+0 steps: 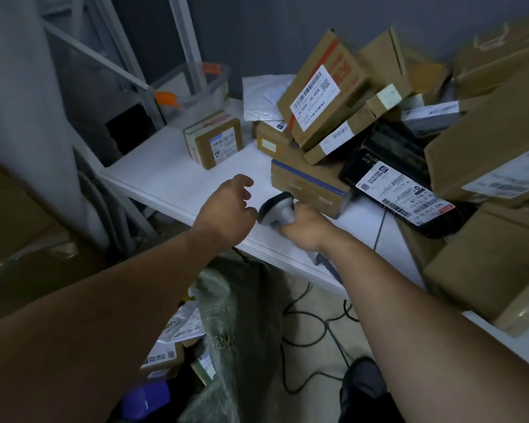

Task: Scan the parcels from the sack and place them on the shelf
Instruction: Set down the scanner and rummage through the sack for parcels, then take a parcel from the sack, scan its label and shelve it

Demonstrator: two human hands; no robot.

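My right hand (306, 228) grips a grey handheld scanner (277, 209) over the front of the white shelf board (171, 178), its head pointing left. My left hand (226, 209) hovers just left of the scanner, empty, with its fingers loosely spread. A small brown labelled box (214, 141) stands alone on the board beyond my left hand. To the right lies a heap of cardboard parcels, among them a box with a blue stripe (309, 184) and a large labelled box (321, 90). Below the board the open greenish sack (226, 315) shows parcels (177, 328) inside.
A black bag with a white label (400, 193) lies on the right of the board. Large brown cartons (486, 270) crowd the right side. A clear plastic bin (193, 83) sits at the back left. Black cables (315, 328) run over the floor.
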